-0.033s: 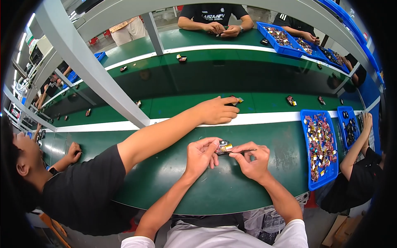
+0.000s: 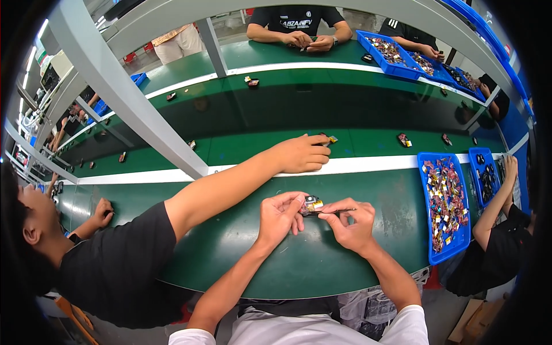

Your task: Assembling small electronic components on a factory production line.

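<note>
Both of the person's hands meet over the near strip of the green bench [image 2: 322,259], pinching one small dark component [image 2: 312,204] with a yellow patch between them. Left hand [image 2: 280,215] has its fingers curled narrow, tips closed on the part's left end; right hand [image 2: 352,223] has thumb and forefinger pressed together on the right end, and a thin dark sliver pokes out past them to the right, cannot tell what it is. Held up off the bench and close in, probably so both sets of fingertips can work the tiny piece under the eyes. To the left a co-worker in a black shirt stretches one arm across the white stripe [image 2: 368,165]; that co-worker's hand [image 2: 302,154] lies flat by a small part [image 2: 329,138] on the far lane, touching or just beside, hard to tell. Two blue trays [image 2: 428,167] sit at the right near side, the bigger one full of mixed small parts, handy to reach; a row of further blue bins [image 2: 376,60] runs along the far right, count unclear. Loose small parts dot the far lanes, roughly ten visible. Another person's hands [image 2: 307,40] rest at the far edge.
</note>
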A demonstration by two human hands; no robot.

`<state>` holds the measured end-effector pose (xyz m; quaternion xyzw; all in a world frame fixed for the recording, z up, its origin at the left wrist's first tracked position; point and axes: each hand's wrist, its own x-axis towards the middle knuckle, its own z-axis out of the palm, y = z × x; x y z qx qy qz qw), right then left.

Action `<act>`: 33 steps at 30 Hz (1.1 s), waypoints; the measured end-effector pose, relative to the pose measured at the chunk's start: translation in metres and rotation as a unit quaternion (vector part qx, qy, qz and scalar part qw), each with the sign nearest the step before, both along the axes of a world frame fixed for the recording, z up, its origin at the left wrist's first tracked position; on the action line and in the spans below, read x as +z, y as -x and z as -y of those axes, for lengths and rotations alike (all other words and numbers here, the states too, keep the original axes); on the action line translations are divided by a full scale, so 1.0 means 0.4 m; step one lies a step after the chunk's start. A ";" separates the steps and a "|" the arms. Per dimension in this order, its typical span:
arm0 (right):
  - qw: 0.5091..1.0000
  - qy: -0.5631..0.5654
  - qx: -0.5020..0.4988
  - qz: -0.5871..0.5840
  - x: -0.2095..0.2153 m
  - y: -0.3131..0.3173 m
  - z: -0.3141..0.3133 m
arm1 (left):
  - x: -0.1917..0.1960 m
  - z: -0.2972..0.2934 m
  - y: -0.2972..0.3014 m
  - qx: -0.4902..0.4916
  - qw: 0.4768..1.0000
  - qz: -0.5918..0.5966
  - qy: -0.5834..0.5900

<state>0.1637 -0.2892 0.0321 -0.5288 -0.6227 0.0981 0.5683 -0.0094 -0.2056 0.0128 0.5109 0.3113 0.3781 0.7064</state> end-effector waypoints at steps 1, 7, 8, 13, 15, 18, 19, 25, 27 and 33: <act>1.000 -0.003 0.001 0.006 -0.005 -0.002 0.000 | 0.002 0.000 0.000 -0.007 1.000 -0.009 0.011; 0.999 -0.022 0.013 0.047 -0.015 -0.011 0.001 | 0.016 -0.003 0.001 -0.038 0.998 -0.018 0.043; 0.998 -0.025 0.010 0.055 -0.016 -0.011 0.002 | 0.016 -0.004 0.002 -0.043 0.998 -0.020 0.034; 0.996 -0.053 0.006 0.071 -0.004 0.003 0.004 | 0.015 0.002 -0.002 -0.032 0.998 -0.040 0.020; 0.995 -0.066 0.001 0.078 -0.006 0.006 0.002 | 0.014 0.005 -0.004 -0.027 0.998 -0.051 0.014; 0.993 -0.080 0.008 0.084 -0.016 0.009 -0.003 | 0.012 0.006 -0.006 -0.011 0.997 -0.071 0.012; 0.993 -0.082 0.009 0.087 -0.017 0.009 -0.004 | 0.010 0.005 -0.007 -0.006 0.997 -0.071 0.006; 0.992 -0.101 0.008 0.071 -0.032 0.008 -0.021 | -0.004 0.003 -0.016 0.016 0.996 -0.088 -0.008; 0.992 -0.118 0.004 0.054 -0.028 0.002 -0.023 | -0.016 -0.010 -0.015 0.038 0.997 -0.071 -0.007; 0.994 -0.055 -0.083 -0.053 -0.019 -0.027 -0.018 | -0.009 -0.129 -0.022 0.078 0.993 -0.089 0.003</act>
